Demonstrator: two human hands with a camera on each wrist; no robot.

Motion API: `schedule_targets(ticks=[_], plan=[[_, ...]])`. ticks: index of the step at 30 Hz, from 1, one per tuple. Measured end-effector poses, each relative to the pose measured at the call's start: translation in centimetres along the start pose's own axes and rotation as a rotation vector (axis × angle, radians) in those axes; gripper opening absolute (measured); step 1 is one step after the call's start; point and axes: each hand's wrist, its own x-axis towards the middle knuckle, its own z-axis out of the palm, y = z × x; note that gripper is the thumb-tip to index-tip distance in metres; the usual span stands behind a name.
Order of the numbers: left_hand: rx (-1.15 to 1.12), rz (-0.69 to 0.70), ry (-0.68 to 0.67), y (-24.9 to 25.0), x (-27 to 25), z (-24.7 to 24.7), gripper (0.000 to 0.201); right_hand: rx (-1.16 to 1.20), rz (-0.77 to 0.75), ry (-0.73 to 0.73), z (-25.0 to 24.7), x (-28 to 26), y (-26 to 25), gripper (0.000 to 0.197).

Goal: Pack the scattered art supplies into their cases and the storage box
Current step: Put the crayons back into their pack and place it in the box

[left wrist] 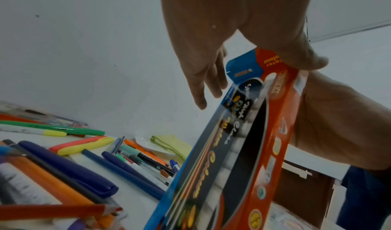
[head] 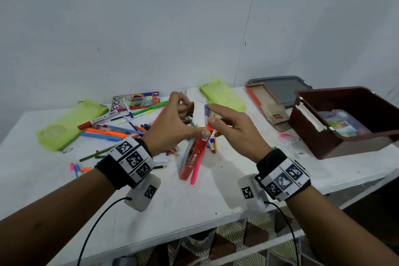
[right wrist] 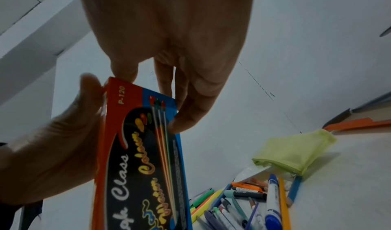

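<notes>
**Water colour box (head: 194, 155):** tilted, lower end down at the white table (head: 194, 201), white flap raised. Left hand (head: 172, 123) pinches its red upper corner, thumb against fingers. Right hand (head: 233, 127) pinches the top end, fingers pressed together. Scattered pens (head: 112, 131) lie to the left and a pink pen (head: 196, 173) beside the base. The brown storage box (head: 349, 146) stands well to the right.

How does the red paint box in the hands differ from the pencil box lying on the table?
The watercolour box is held on end by the left hand and right hand; the pencil box lies flat, untouched. The watercolour box's end flap stands open; the pencil box shows none open. Both are printed cardboard.
</notes>
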Motion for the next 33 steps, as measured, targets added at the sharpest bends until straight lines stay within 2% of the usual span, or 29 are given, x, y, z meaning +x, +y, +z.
schedule_targets(ticks=[5, 10, 13, 17, 21, 24, 29, 33], plan=[[0.085, 0.051, -0.062, 1.0, -0.2, -1.4, 0.075, -0.016, -0.088, -0.104, 0.8, 0.4, -0.6, 0.041], [0.234, 0.105, -0.031, 1.3, -0.7, -2.8, 0.063, 0.179, -0.017, -0.118, 2.0, 0.6, -0.6, 0.041], [0.253, 0.129, -0.019, 1.2, -1.1, -3.8, 0.055, 0.203, -0.051, -0.129, 2.4, 0.8, -0.2, 0.038], [0.188, 0.083, -0.006, 1.0, -1.5, -4.6, 0.054, 0.075, -0.128, -0.069, 3.1, 1.8, -0.3, 0.034], [0.069, 0.037, -0.013, 0.9, -1.7, -4.7, 0.064, 0.091, -0.158, 0.025, 3.5, 2.9, -1.0, 0.022], [0.027, 0.032, -0.024, 1.0, -1.5, -4.6, 0.063, 0.134, -0.176, 0.012, 3.3, 3.3, -1.5, 0.018], [0.010, 0.020, -0.051, 0.4, -1.4, -4.9, 0.063, 0.061, -0.133, -0.021, 2.9, 3.0, -1.3, 0.019], [0.007, 0.026, -0.060, 0.6, -1.5, -4.8, 0.061, 0.095, -0.132, 0.022, 3.1, 2.8, -1.6, 0.020]])
